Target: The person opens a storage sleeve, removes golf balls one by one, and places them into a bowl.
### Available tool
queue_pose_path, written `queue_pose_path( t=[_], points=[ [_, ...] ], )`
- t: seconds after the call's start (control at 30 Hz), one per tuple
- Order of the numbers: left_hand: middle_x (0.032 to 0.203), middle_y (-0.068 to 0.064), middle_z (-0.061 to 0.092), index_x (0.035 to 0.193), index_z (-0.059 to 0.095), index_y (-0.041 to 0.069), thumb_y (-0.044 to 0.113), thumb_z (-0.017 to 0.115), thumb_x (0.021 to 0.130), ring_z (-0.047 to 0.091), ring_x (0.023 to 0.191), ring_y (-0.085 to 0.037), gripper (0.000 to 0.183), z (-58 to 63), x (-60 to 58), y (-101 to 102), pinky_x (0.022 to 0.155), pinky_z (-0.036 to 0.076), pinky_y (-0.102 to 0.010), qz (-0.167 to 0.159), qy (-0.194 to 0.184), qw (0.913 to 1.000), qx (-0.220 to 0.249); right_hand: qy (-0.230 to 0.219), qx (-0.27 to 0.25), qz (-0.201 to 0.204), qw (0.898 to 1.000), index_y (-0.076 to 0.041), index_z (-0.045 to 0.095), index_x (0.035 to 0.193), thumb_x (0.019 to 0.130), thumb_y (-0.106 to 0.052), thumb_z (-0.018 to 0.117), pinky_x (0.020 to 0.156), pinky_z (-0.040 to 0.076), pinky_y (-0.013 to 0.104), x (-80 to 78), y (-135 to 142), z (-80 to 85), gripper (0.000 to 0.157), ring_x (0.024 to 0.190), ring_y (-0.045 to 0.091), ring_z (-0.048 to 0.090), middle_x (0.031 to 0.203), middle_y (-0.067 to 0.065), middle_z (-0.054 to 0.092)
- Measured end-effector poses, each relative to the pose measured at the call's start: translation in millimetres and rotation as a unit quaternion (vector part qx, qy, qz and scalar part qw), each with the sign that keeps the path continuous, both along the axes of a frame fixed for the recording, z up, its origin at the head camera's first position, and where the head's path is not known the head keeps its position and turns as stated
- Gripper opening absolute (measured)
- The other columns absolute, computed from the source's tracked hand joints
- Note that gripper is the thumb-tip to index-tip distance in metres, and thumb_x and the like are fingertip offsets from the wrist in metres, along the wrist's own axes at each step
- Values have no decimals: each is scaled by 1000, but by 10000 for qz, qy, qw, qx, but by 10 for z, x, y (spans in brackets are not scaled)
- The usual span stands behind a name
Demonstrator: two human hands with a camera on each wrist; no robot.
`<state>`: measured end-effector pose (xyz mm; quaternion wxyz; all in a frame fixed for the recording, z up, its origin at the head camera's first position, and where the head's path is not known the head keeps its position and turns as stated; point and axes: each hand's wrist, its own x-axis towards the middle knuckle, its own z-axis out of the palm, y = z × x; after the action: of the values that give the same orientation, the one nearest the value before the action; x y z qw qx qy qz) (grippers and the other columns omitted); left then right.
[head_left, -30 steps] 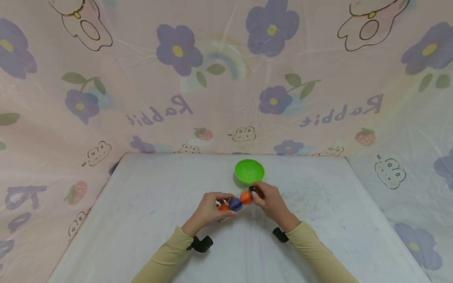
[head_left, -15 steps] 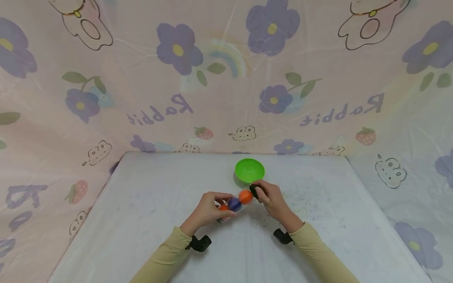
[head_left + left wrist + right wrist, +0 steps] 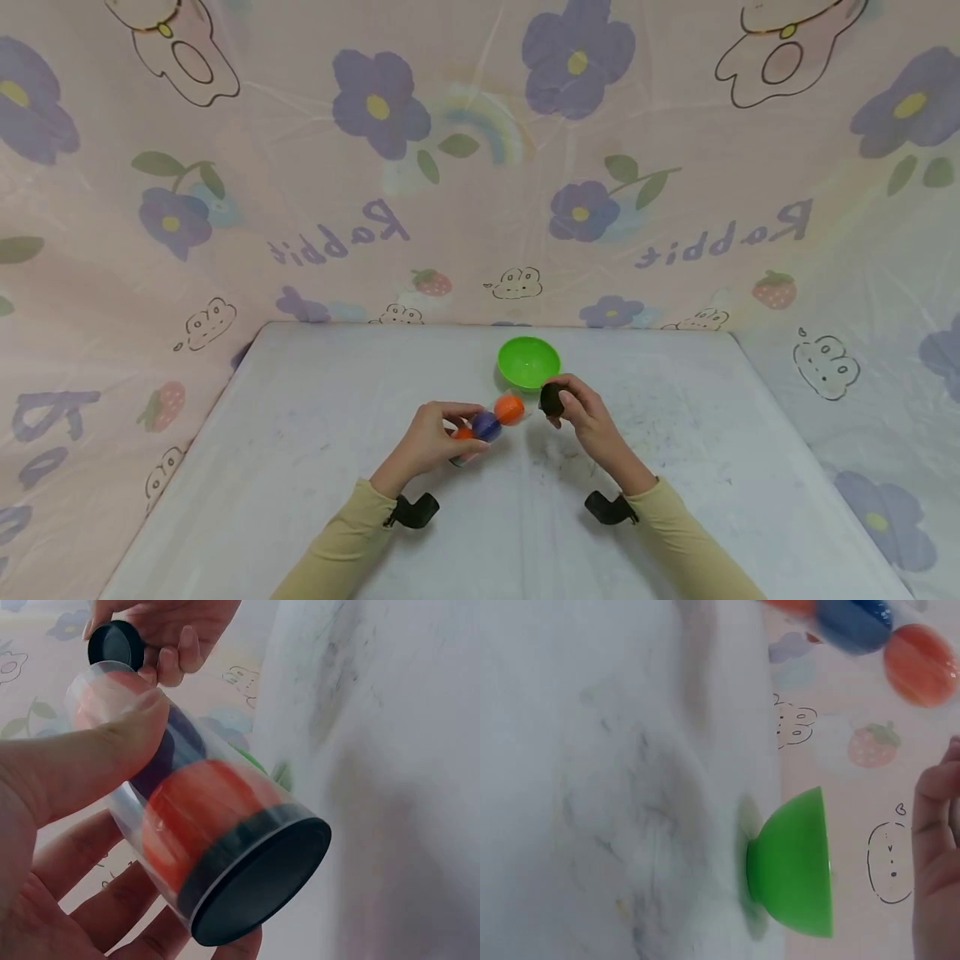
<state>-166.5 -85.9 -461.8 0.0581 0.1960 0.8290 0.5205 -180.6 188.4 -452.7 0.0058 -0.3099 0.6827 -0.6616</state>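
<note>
My left hand (image 3: 429,442) grips a clear plastic tube (image 3: 251,791), its thumb across the wall and its fingers beneath. Inside sit an orange ball (image 3: 509,409), a blue ball (image 3: 487,426) and another orange ball (image 3: 217,814) by the black closed end (image 3: 262,881). The tube tilts up toward the right, and its far end is uncovered. Just apart from that end, my right hand (image 3: 592,421) pinches a round black cap (image 3: 551,400) between thumb and fingers. In the right wrist view only part of the right hand shows, at the right edge.
A green bowl (image 3: 528,364) stands upright on the white-covered table (image 3: 360,375), just beyond the hands. A patterned cloth (image 3: 480,192) hangs behind the table and along both sides. Black camera mounts (image 3: 417,511) sit at both wrists.
The right hand has pulled the black cap off the tube's end and moved slightly right. The left hand has shifted a little left with the tube and balls.
</note>
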Motion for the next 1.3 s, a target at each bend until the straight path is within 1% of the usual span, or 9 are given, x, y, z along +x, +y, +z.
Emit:
queue_pose_path(
  t=[0.1,0.2,0.43,0.63,0.8,1.0,1.17,1.27,1.3],
  points=[
    [98,4,68,114,71,14,27,86,72,60,90,-24,46,-8,-15,-24,73,51,-32,39,18,10000,8,-203,-150,49,9997,16,42,119,104,-6,31,61,47,36,-12,52,-72,28,70,32,49,96,28,52],
    [99,5,68,114,71,15,27,86,72,60,90,-24,47,-15,-29,-49,72,51,-31,83,24,10000,-4,-352,-82,-92,9993,15,42,121,104,-10,36,64,49,39,-18,103,-125,31,74,32,52,97,25,54],
    [101,6,68,116,70,16,29,86,71,58,89,-18,49,-17,-56,-94,72,51,-32,177,-10,9998,-32,-383,508,-624,9960,9,48,129,102,-3,41,69,51,40,-9,220,-238,30,79,35,55,97,21,58],
    [101,3,68,115,71,15,27,87,70,59,90,-19,49,-41,-81,-124,73,51,-32,298,-38,9995,26,-821,1002,-988,9866,4,54,125,100,-14,52,73,52,41,11,294,-318,31,83,36,57,107,19,60],
    [101,2,68,115,70,14,28,86,71,60,90,-20,49,-40,-85,-139,73,51,-33,339,-63,9994,28,-1116,1240,-1180,9789,6,53,124,96,-21,61,75,52,34,25,348,-373,40,89,38,61,104,15,63],
    [101,1,68,116,70,12,28,86,71,60,89,-22,50,-23,-71,-168,71,51,-33,372,-22,9993,15,-1399,1415,-1140,9734,6,54,123,89,-21,69,77,51,28,54,404,-421,46,92,23,64,104,13,64],
    [102,1,68,117,69,12,27,86,72,59,90,-20,51,-26,-80,-181,72,51,-34,361,-53,9993,8,-1292,1551,-874,9755,10,53,121,88,-10,71,73,51,28,83,407,-366,43,90,25,63,106,20,63],
    [101,1,68,117,69,11,27,86,72,60,91,-20,51,-18,-82,-175,76,50,-35,352,-74,9994,9,-1295,1624,-865,9744,10,54,120,86,-6,71,70,52,28,71,416,-392,42,88,27,63,106,23,63],
    [101,1,68,117,69,11,27,86,72,60,91,-20,51,-17,-81,-173,76,50,-35,352,-76,9994,8,-1310,1655,-875,9735,9,54,120,86,-6,72,70,52,28,46,430,-449,42,88,26,63,107,23,63]
  ],
)
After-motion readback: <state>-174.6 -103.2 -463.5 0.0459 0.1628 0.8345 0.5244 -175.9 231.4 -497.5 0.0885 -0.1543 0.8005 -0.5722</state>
